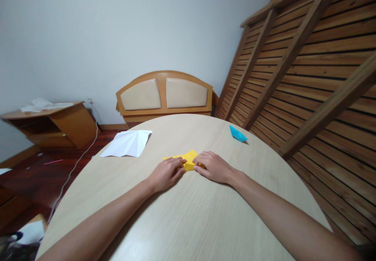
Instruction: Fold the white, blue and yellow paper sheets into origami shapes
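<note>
A sheet of yellow paper point(189, 166), partly folded, lies on the round wooden table point(188, 222) in front of me. My left hand point(167, 173) has its curled fingers closed on the paper's left part. On the right side, my right hand point(213, 167) grips the paper with thumb and fingers near its edge. Both hands hide much of the paper, so its full shape cannot be made out. One yellow point sticks up between the hands at the far side, and another pokes out beyond the left fingers.
A creased white sheet point(127, 143) lies at the table's left edge. Toward the back right sits a folded blue paper boat point(237, 134). Beyond the table are a headboard point(164, 108), a low desk point(67, 120) and leaning wooden slats point(293, 96). A cable point(78, 161) runs across the floor.
</note>
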{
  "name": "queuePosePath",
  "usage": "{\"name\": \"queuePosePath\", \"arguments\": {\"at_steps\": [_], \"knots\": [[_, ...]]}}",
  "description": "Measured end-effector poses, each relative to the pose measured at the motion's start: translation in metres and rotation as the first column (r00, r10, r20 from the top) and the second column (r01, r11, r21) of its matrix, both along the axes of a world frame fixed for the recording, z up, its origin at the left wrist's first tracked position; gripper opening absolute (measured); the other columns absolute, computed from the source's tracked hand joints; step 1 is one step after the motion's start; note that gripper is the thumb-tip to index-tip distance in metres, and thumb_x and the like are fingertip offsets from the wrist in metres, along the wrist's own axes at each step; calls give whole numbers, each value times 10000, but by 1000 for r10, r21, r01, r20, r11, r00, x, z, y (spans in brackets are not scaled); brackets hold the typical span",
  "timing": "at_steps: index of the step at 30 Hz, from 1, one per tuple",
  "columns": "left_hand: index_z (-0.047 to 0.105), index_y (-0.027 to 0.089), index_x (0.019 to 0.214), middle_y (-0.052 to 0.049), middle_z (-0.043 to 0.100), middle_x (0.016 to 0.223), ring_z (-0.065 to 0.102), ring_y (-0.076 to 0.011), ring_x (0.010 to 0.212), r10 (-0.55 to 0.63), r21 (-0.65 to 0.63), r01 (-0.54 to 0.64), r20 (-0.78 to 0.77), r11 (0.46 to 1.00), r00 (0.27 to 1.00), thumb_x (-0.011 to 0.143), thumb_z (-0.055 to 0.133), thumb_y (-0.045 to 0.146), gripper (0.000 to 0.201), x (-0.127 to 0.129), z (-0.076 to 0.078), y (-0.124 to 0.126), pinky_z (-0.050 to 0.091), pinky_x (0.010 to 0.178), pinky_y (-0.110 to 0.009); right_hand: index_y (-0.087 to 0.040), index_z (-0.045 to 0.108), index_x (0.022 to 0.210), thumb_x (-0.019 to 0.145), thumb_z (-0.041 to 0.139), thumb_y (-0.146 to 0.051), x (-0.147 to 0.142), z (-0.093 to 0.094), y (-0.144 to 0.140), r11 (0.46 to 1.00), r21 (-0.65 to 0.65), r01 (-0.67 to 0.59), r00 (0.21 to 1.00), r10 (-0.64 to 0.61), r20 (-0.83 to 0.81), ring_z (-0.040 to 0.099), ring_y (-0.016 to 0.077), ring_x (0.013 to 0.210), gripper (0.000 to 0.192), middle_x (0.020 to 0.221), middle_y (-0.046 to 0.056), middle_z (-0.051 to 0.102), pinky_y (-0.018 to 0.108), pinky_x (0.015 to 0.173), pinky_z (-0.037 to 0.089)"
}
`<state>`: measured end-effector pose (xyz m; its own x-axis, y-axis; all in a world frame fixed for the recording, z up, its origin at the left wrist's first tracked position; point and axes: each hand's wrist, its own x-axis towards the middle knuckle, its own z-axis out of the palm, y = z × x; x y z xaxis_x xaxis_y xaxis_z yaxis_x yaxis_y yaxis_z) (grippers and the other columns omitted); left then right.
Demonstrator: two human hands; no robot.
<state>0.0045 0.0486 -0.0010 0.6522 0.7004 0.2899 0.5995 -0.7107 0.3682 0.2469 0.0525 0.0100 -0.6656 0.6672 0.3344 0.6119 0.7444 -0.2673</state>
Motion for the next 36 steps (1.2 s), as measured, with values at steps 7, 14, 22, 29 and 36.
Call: {"name": "queuePosePath", "arguments": {"at_steps": [7,14,22,29,36], "knots": [[600,213,852,-82,691,1204,636,-244,1130,78,0,-78,27,997,997,946,489,269,156,0,-4,1,533,949,-423,-193,687,904,951,535,-274,2,-1,2,998,25,61,998,-62,22,637,220,876,179,895,60,721,355,812,440],[601,207,864,-84,694,1125,630,-243,1046,118,64,-121,46,991,992,905,543,223,73,-3,-6,3,540,907,-419,-198,686,1042,924,567,-233,4,-4,5,999,-3,52,998,-52,-31,645,225,965,170,1019,69,728,367,874,455],[696,244,1068,-54,677,1187,612,-212,1066,-129,186,139,-61,973,990,925,494,85,295,-2,-1,4,510,918,-371,-215,722,1017,954,547,-208,8,-8,9,998,49,-31,1000,31,7,636,209,963,186,1004,60,725,362,886,452],[702,229,1129,-30,718,1175,635,-232,1057,-57,180,81,-139,980,989,853,558,108,334,-2,2,3,491,949,-415,-207,731,1076,820,547,-69,13,-6,7,993,25,-118,993,118,-19,635,217,1003,344,1073,62,727,383,950,459],[711,185,1136,-66,717,1196,650,-248,1103,62,221,-36,-112,975,992,951,483,256,303,-1,0,1,490,993,-447,-214,730,1127,738,498,2,8,-4,4,976,-77,-205,979,202,-42,654,207,1059,502,1141,55,738,385,982,452]]}}
